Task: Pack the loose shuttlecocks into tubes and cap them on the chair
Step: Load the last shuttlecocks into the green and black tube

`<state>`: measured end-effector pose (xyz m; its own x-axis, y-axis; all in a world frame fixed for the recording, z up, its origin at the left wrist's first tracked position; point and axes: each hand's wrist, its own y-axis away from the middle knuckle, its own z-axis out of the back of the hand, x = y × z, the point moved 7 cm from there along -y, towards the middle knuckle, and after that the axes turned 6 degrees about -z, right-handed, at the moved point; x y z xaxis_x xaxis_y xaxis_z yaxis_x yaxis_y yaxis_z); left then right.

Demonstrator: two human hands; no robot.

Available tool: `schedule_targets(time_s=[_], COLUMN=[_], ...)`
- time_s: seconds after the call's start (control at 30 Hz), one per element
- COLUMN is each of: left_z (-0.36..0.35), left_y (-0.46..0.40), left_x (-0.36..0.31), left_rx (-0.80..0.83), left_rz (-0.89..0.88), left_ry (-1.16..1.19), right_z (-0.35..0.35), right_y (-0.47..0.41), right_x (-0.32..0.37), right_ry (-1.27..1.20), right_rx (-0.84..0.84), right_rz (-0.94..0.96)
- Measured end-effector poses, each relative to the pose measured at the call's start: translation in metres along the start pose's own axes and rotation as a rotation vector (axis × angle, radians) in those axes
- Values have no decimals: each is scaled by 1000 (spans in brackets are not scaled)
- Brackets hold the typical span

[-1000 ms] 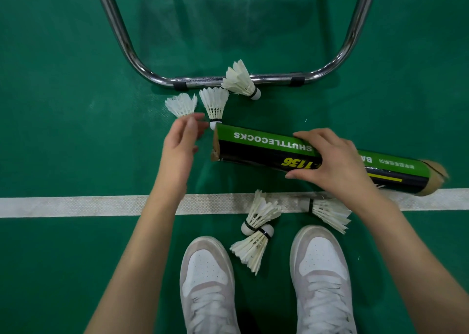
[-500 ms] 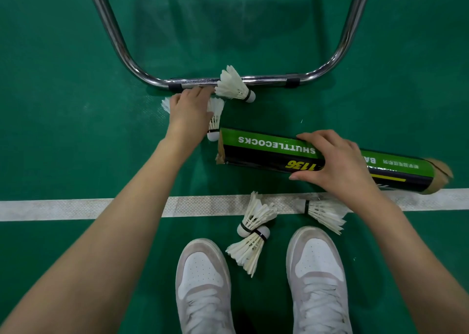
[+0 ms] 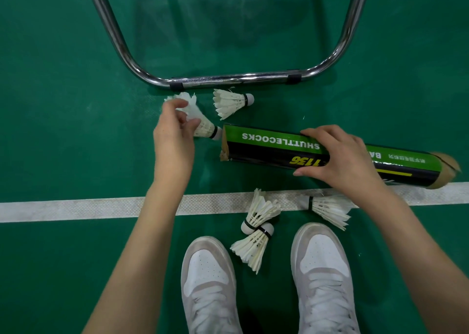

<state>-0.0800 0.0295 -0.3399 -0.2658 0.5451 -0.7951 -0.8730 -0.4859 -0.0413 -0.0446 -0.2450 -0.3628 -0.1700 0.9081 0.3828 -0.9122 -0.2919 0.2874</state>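
Note:
A green and black shuttlecock tube [image 3: 269, 145] lies on the green floor, its open end facing left. My right hand [image 3: 337, 161] grips the tube around its middle. My left hand [image 3: 175, 135] holds a white shuttlecock [image 3: 200, 122] by its feathers, the cork tip pointing at the tube's open end and almost touching it. Another shuttlecock [image 3: 232, 102] lies just beyond the tube. Two shuttlecocks [image 3: 258, 227] lie cork to cork between my shoes, and one more shuttlecock [image 3: 330, 210] rests on the white line under my right wrist.
The chrome chair leg frame [image 3: 228, 79] curves across the floor just beyond the shuttlecocks. A white court line [image 3: 76, 209] crosses the floor from left to right. My two white shoes [image 3: 210, 283] stand at the bottom.
My left hand reached up to the shuttlecocks by the chair frame, picked one up and brought it back down to the tube's open end. My right hand stayed on the tube.

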Motion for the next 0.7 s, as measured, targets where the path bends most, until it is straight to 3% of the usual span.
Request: schedule_targets(time_s=[0.13, 0.33, 0.57, 0.7], left_z=[22, -1, -23, -25], left_y=[22, 46, 62, 68], left_x=[5, 5, 15, 13], left_rx=[-78, 0, 56, 99], left_rz=[7, 84, 311, 344], left_ry=[95, 272, 610, 646], right_z=[1, -4, -9, -14], right_y=[-1, 3, 7, 9], right_x=[0, 9, 14, 14], right_ry=[6, 2, 4, 37], right_rx=[-24, -34, -76, -89], right_rz=[-1, 37, 65, 69])
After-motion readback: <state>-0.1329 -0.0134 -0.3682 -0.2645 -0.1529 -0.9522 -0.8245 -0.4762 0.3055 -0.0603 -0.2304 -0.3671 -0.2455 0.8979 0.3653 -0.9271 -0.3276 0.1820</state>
